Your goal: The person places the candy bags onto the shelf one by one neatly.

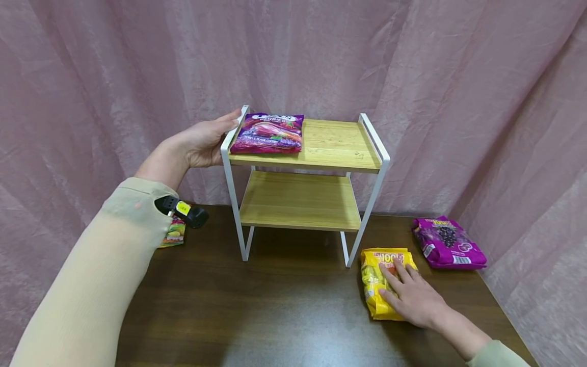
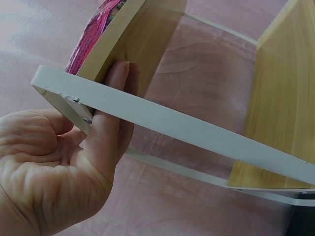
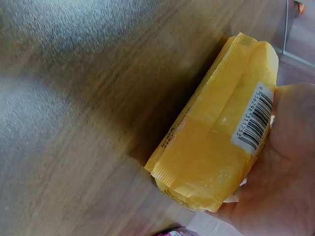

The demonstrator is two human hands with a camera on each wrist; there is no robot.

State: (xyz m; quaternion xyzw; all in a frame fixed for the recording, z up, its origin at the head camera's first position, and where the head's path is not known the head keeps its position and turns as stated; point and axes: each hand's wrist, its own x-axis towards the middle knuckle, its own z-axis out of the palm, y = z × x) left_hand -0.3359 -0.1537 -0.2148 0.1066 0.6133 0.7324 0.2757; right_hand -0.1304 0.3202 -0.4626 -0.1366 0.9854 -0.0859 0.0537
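A small two-tier shelf rack (image 1: 293,220) with wooden boards and white metal legs stands on the table. My left hand (image 1: 208,140) grips its upper left side; in the left wrist view, fingers (image 2: 106,113) of that hand reach round the white frame under the top board. On the left of the top board lies a purple berry candy bag (image 1: 270,133). My right hand (image 1: 415,298) rests on a yellow candy bag (image 1: 373,300) in front of the rack's right leg, fingers spread across its face. The right wrist view shows that bag's barcode side (image 3: 216,132).
At the far right lies a purple grape candy bag (image 1: 447,242). A colourful bag (image 1: 174,233) is partly hidden behind the left forearm. Pink curtains (image 1: 293,56) hang behind the dark wooden table (image 1: 257,311) and along its right side.
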